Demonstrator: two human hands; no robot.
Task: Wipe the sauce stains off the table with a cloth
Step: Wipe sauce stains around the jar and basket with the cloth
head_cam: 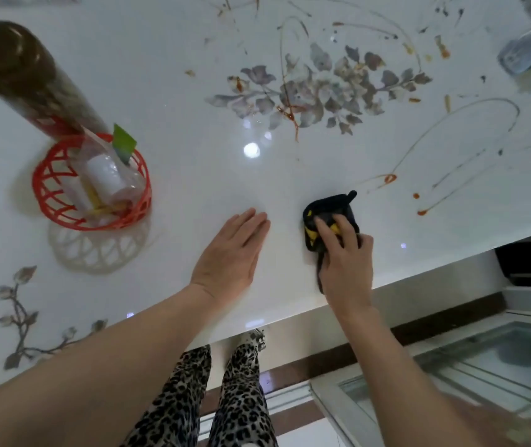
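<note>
A glossy white table (193,175) with a printed grey flower pattern fills the view. Thin brown-orange sauce stains (390,179) loop and spatter across its right and far parts. A black cloth with yellow patches (325,208) lies near the front edge. My right hand (344,262) presses down on the cloth and grips it, fingers spread over its near half. My left hand (231,256) rests flat on the bare table to the left of the cloth, fingers together, holding nothing.
A red plastic basket (64,208) with small bottles and packets stands at the left. Behind it is a tall brown cylinder (25,75). A clear glass object (528,50) sits at the far right. The table's front edge runs diagonally above my legs; a glass-topped unit (483,366) is below right.
</note>
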